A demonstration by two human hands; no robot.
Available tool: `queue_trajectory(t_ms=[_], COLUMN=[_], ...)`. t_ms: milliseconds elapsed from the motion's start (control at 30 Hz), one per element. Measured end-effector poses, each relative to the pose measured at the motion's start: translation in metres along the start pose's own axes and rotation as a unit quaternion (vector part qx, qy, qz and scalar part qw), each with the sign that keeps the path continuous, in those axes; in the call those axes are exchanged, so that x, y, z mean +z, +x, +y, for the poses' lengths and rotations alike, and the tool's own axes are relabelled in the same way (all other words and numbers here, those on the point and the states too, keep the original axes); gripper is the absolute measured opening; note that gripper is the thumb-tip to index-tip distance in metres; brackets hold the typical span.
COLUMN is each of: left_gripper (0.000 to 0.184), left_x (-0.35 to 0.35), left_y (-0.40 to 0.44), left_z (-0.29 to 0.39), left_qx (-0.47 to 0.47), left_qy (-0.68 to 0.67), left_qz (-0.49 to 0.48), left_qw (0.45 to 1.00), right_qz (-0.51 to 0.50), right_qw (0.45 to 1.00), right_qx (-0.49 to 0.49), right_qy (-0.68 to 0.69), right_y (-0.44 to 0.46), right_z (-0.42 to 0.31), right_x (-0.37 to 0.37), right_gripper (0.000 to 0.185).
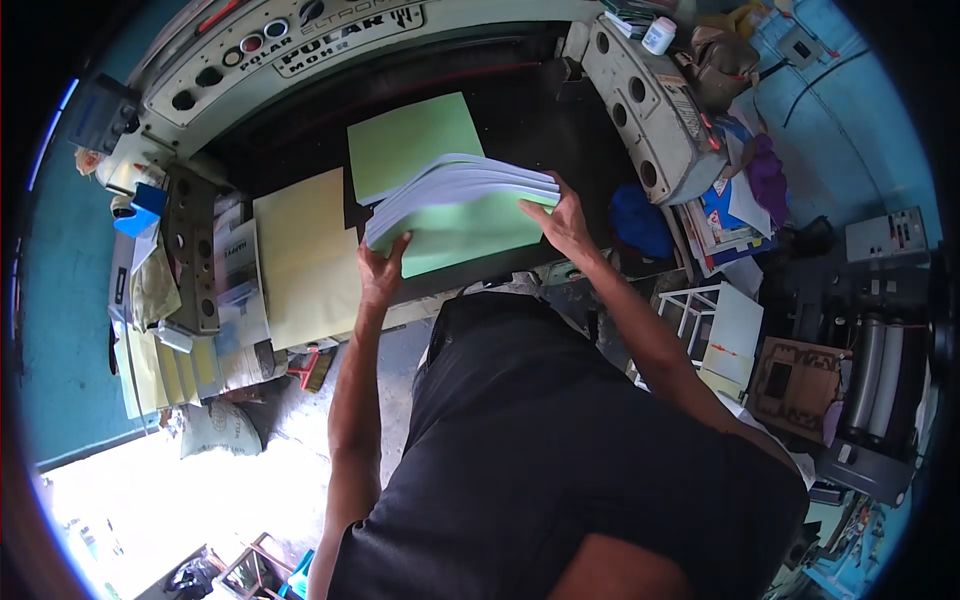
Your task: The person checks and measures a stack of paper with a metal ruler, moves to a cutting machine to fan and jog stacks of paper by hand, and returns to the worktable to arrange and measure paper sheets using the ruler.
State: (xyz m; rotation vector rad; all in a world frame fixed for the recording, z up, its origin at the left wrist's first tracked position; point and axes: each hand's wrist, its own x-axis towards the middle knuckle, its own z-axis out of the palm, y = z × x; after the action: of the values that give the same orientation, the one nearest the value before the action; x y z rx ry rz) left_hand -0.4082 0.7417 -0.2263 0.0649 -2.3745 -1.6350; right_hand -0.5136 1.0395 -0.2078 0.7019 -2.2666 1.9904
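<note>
White and pale green paper makes up the paper stack (465, 182), bowed upward in the middle between two bare hands, its layered white edges showing along the arch and a green face towards the person. The left hand (382, 268) is at its 8 o'clock end, the grip closed on the paper, thumb against the green face; the right hand (562, 218) is at 3 o'clock, its grip closed on the other end, thumb at the green face too. Most of the fingers are hidden behind the paper. The stack is over the near part of the dark table (540, 112); whether its lower edge touches the surface I cannot tell. Just beyond, at 11 o'clock and partly covered by the stack, a green sheet (415, 140) lies flat. Cream paper (300, 262) lies at 9 o'clock, near the left hand. At 3 o'clock, past the right hand, sits a crumpled blue cloth or bag (640, 222). Farther off at 11 o'clock is a machine panel (350, 38) lettered POLAR MOHR.
</note>
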Motion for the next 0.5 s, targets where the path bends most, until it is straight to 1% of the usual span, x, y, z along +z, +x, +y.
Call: queue_trajectory(t_ms=[33, 67, 100, 133, 200, 233, 267, 300, 333, 367, 400, 433, 467, 500], left_gripper=[0.044, 0.038, 0.043, 0.043, 0.051, 0.062, 0.062, 0.065, 0.067, 0.063, 0.063, 0.06, 0.057, 0.051], left_x=[0.007, 0.011, 0.012, 0.01, 0.005, -0.002, -0.001, -0.001, -0.001, 0.001, 0.0, 0.0, 0.0, 0.0], left_y=[0.006, 0.011, 0.011, 0.01, 0.002, -0.004, -0.005, -0.007, -0.008, -0.005, -0.003, -0.005, -0.007, -0.008], left_z=[0.0, 0.0, 0.004, 0.009, 0.021, 0.04, 0.036, 0.029, 0.016, -0.003, -0.011, -0.019, -0.027, -0.021], left_qx=[-0.007, -0.016, -0.013, -0.012, 0.039, 0.061, 0.057, 0.06, 0.065, 0.054, 0.053, -0.019, -0.091, -0.07], left_qy=[-0.035, -0.071, -0.085, -0.086, -0.205, -0.118, -0.12, -0.09, -0.059, -0.1, -0.101, -0.076, -0.05, -0.034], left_qz=[0.06, 0.119, 0.12, 0.114, 0.087, 0.06, 0.06, 0.046, 0.032, -0.007, -0.009, 0.007, 0.022, 0.033], left_qw=[0.998, 0.99, 0.989, 0.99, 0.974, 0.989, 0.989, 0.993, 0.996, 0.994, 0.993, 0.997, 0.994, 0.996], right_qz=[-0.005, 0.001, 0.021, 0.04, 0.03, 0.053, 0.076, 0.061, 0.062, 0.019, -0.023, -0.017, -0.017, -0.006], right_qw=[0.998, 0.999, 0.999, 0.999, 0.998, 0.998, 0.994, 0.995, 0.995, 1.0, 0.999, 0.998, 0.998, 0.998], right_qx=[0.05, 0.048, 0.04, 0.033, 0.023, -0.011, -0.046, -0.027, -0.025, -0.015, -0.002, 0.027, 0.033, 0.03], right_qy=[-0.025, -0.026, -0.018, -0.01, -0.042, 0.011, 0.064, 0.069, 0.069, 0.018, -0.033, -0.047, -0.047, -0.053], right_y=[0.004, 0.006, 0.007, 0.007, 0.001, -0.002, -0.006, -0.011, -0.013, -0.011, -0.011, -0.01, -0.013, -0.011], right_z=[-0.001, -0.001, -0.007, -0.013, -0.018, -0.014, -0.01, -0.004, -0.002, 0.001, 0.0, 0.001, 0.0, -0.008], right_x=[0.001, 0.001, 0.002, 0.001, -0.007, -0.007, -0.006, -0.008, -0.008, -0.009, -0.009, -0.009, -0.009, -0.009], right_gripper=[0.04, 0.04, 0.035, 0.03, 0.034, 0.036, 0.038, 0.043, 0.043, 0.042, 0.042, 0.039, 0.039, 0.04])
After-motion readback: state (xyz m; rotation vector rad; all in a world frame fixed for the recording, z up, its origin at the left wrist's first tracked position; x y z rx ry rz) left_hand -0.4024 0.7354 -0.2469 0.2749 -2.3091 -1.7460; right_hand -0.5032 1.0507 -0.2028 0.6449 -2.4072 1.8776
